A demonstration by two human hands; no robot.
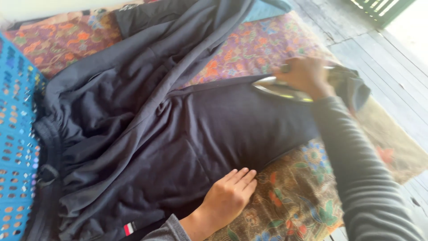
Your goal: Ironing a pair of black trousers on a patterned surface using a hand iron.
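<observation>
The right hand (305, 76) is clamped on the handle of an iron (278, 88) resting on dark trousers (178, 129) spread over a flowery cloth (294, 192). The left hand (228, 196) lies flat, fingers together, pressing the trousers' near edge. A blue basket (15, 134) sits beside them.

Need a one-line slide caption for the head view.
Right hand runs an iron over dark trousers on a floral cloth; left hand presses the fabric flat.
</observation>
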